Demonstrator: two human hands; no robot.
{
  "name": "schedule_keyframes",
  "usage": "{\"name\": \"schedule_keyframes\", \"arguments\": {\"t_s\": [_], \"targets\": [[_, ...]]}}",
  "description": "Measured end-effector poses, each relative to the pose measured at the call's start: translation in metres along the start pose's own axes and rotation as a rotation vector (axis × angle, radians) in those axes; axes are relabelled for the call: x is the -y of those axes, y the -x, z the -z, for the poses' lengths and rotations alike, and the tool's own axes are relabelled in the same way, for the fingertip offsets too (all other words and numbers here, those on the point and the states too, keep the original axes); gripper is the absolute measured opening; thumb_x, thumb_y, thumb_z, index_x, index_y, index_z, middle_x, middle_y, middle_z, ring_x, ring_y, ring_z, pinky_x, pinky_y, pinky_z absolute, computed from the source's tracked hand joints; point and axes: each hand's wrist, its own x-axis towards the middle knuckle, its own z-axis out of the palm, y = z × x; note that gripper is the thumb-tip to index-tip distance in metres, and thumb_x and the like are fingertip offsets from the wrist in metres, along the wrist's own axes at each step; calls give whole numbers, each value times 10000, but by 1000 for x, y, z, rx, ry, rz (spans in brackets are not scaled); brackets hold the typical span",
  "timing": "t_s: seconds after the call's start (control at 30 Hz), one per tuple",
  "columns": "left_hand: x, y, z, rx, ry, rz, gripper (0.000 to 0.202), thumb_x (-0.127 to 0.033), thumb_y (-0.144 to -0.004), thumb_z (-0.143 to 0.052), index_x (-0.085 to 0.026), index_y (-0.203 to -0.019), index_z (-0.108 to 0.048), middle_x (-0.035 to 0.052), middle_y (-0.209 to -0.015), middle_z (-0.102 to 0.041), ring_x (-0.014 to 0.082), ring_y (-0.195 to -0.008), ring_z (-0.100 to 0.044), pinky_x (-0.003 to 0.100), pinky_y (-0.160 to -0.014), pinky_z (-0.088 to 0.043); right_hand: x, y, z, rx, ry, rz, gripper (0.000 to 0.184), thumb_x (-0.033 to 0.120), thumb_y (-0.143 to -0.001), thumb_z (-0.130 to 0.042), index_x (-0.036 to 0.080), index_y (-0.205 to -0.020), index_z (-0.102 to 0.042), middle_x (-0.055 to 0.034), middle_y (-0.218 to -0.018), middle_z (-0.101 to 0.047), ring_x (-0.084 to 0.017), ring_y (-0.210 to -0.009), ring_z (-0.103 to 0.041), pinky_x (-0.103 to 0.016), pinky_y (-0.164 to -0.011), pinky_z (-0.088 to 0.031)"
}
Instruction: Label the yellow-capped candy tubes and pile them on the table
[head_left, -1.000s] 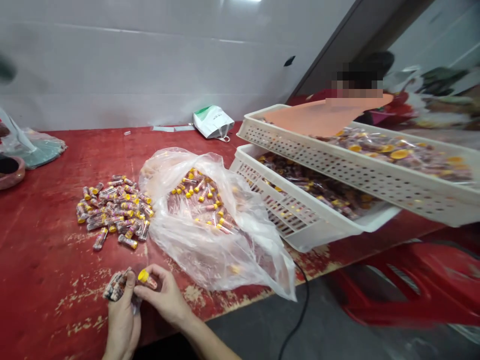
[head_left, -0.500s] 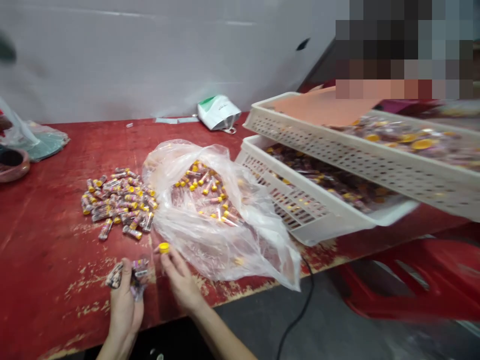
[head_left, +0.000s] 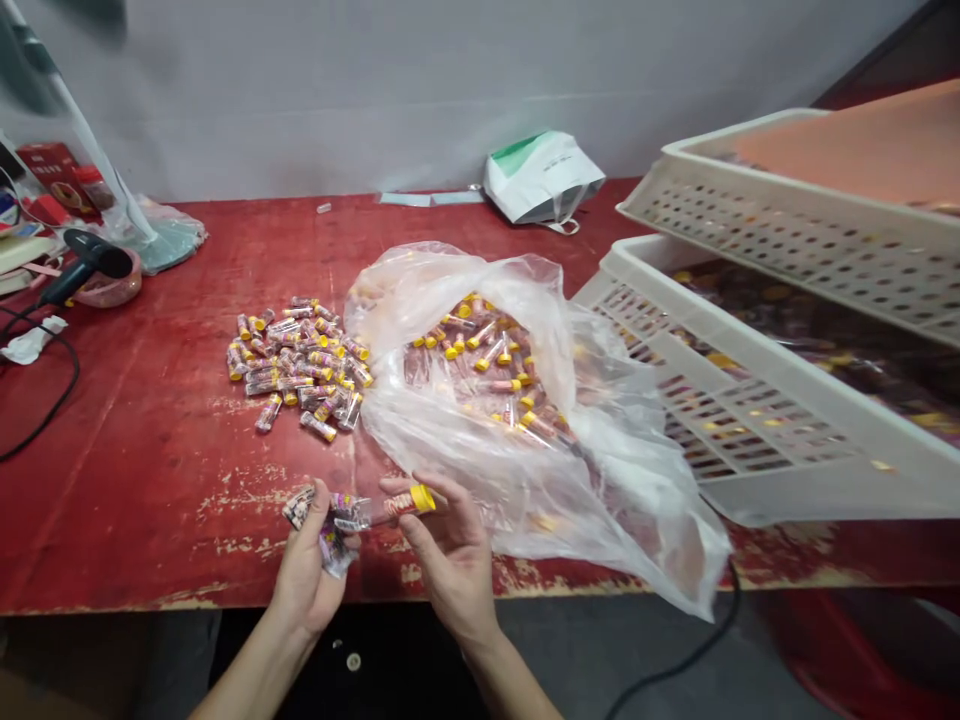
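My left hand is closed on a small bunch of printed wrappers at the table's near edge. My right hand pinches a small clear tube with a yellow cap, its open end toward the wrappers in the left hand. Just beyond my hands lies a clear plastic bag holding several yellow-capped tubes. A loose pile of wrapped tubes sits on the red table, left of the bag.
Two stacked white perforated crates with packed goods overhang the table's right side. A white and green bag lies by the wall. At far left are a black cable, a handheld tool and boxes. Another cable hangs below the front edge.
The view swung left and down, so the crates shifted right. My right hand went to the bag's edge, then came back with a capped tube beside the left hand's wrappers.
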Motion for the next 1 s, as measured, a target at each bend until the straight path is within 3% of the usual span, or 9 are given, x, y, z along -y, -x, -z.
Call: {"name": "schedule_keyframes", "arguments": {"t_s": [0.13,0.33,0.53,0.63,0.73,0.9,1.0], "targets": [[-3,0,-3,-10,29,25,180,-222,-770,-754,-130,-806,-603,-3,-727,-632,64,-530,-537,180,-419,-441,-3,5,6,-85,35,71,292,186,-849,-711,281,-1109,-618,-36,-1081,-699,-145,-881,-694,-269,-787,-564],[1,-4,0,12,-18,59,233,-266,-748,-777,-132,-845,-614,2,-720,-644,64,-514,-539,174,-415,-435,-3,4,8,-27,82,85,288,151,-856,-691,276,-1107,-628,-45,-1077,-702,-152,-890,-704,-265,-774,-574],[0,-3,2,-12,-78,-8,350,-369,-648,-841,-149,-789,-609,4,-714,-655,99,-553,-585,203,-441,-479,-1,3,17,151,267,304,400,22,-802,-690,285,-1100,-646,-47,-1094,-705,-185,-1055,-657,-305,-871,-554],[-2,1,3,9,-101,-66,436,-407,-570,-876,-158,-831,-631,9,-755,-682,114,-587,-611,216,-475,-504,4,5,25,234,358,306,403,33,-845,-633,281,-1162,-637,-72,-1174,-685,-202,-1116,-635,-343,-926,-539],[-1,3,5,22,-183,-125,465,-344,-517,-910,-161,-857,-651,8,-779,-697,103,-589,-610,204,-497,-504,9,6,29,350,449,253,389,57,-907,-537,276,-1213,-636,-89,-1217,-674,-213,-1168,-618,-371,-979,-518],[2,0,7,53,-311,-188,444,-387,-516,-901,-144,-793,-652,-14,-668,-647,85,-527,-567,195,-461,-482,6,3,18,435,512,241,485,83,-918,-529,276,-1362,-552,-106,-1365,-595,-248,-1276,-548,-441,-1055,-461],[4,-1,10,68,-358,-187,447,-398,-510,-900,-135,-773,-652,-14,-642,-627,82,-515,-548,194,-443,-474,-5,1,7,329,453,278,425,63,-894,-581,307,-1231,-660,-63,-1176,-715,-224,-1099,-650,-412,-963,-510]]}}
